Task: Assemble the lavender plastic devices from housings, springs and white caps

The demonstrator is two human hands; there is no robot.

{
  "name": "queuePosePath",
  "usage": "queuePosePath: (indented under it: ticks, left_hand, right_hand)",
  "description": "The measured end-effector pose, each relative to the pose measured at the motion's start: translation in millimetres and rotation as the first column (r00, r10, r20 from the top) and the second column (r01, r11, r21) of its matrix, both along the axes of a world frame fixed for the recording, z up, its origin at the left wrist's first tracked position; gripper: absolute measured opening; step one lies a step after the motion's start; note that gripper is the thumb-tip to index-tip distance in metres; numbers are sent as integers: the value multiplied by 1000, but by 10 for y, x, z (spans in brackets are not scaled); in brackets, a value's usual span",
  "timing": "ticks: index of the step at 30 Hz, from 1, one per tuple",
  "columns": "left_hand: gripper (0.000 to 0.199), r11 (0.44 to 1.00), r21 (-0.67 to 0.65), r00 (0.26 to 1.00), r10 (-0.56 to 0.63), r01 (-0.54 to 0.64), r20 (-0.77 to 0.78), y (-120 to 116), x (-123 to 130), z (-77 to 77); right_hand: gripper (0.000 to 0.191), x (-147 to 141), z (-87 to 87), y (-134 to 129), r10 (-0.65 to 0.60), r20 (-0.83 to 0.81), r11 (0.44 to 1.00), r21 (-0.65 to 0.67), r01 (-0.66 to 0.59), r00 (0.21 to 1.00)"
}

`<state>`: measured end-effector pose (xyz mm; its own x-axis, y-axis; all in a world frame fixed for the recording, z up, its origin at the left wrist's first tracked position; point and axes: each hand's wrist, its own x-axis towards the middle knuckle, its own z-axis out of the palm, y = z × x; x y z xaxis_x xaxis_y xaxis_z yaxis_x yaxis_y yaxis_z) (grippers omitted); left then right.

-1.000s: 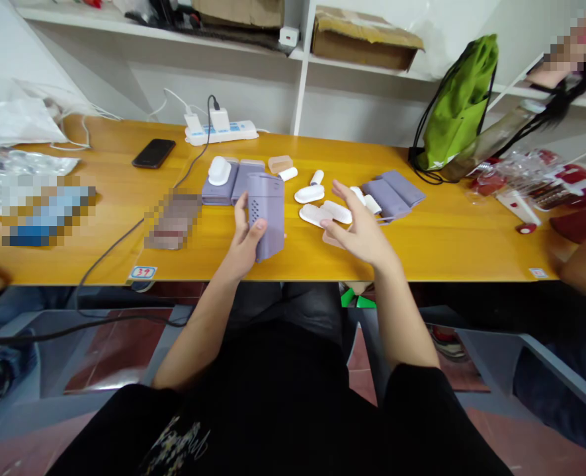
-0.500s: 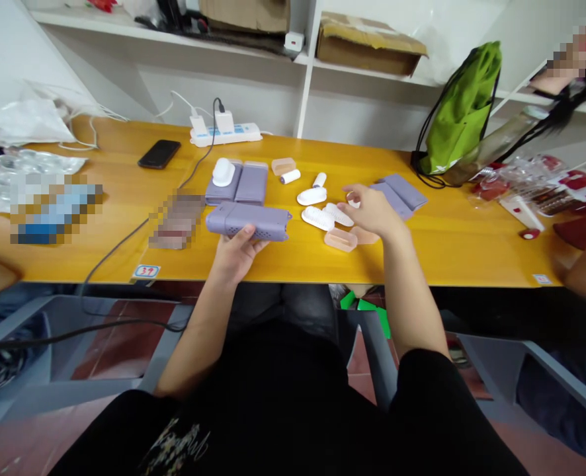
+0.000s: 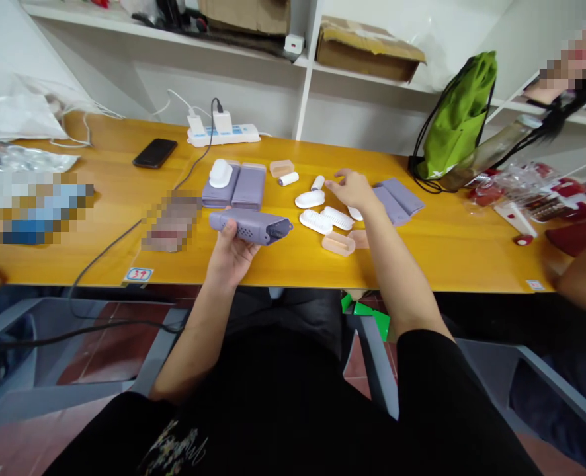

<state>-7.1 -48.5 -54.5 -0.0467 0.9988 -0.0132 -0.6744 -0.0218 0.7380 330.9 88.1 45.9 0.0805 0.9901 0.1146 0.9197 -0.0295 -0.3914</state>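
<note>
My left hand [image 3: 231,254] is wrapped round a purple plastic case [image 3: 248,227], a long hollow shell with rows of small holes and an open end facing right. My right hand [image 3: 352,190] hovers over the parts with its fingers apart, the fingertips close to a small white cylinder [image 3: 317,183]. Below that cylinder are a smooth white oval part [image 3: 309,199] and two bristled white pieces [image 3: 315,222] [image 3: 337,218]. A peach-coloured tray-like part [image 3: 338,243] lies nearer the table edge. Another white cylinder [image 3: 288,179] rests by a second peach part [image 3: 282,168].
Two purple cases [image 3: 249,186] stand at the back left, a white oval part [image 3: 220,173] on one. More purple pieces [image 3: 398,200] lie right of my right hand. A power strip [image 3: 223,135], phone [image 3: 155,153], cable [image 3: 194,177] and green drawstring bag [image 3: 454,119] are also on the table.
My right hand has moved left toward the small white cylinder. My left hand has turned the purple case so that its hollow end shows.
</note>
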Motion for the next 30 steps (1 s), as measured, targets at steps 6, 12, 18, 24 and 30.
queuePosePath:
  ticks: [6,12,18,24,30]
  left_hand:
    - [54,998,54,1000,7,-8,12,-22,36,24]
    - [44,999,33,999,28,-29,45,-45,44,17]
    - [59,992,121,997,45,-36,-70,-88,120,42]
    - [98,958,232,964,211,-170,-163,-126,272,88]
    - [112,908,363,790,375,-208,-485,-44,90,-42]
  right_hand:
    - [43,-463,55,577,-181,-86,960,-230,158,980]
    - [30,-454,68,449,-164,-340,986,-82,145,926]
    - [56,-778,-112,-758,99,-978,986,72,-150,184]
    - [62,-1124,-265,-1511,46,-997,970,29,-241,64]
    - [69,-1159,-335,-1377,147,-978,988,139,-64,145]
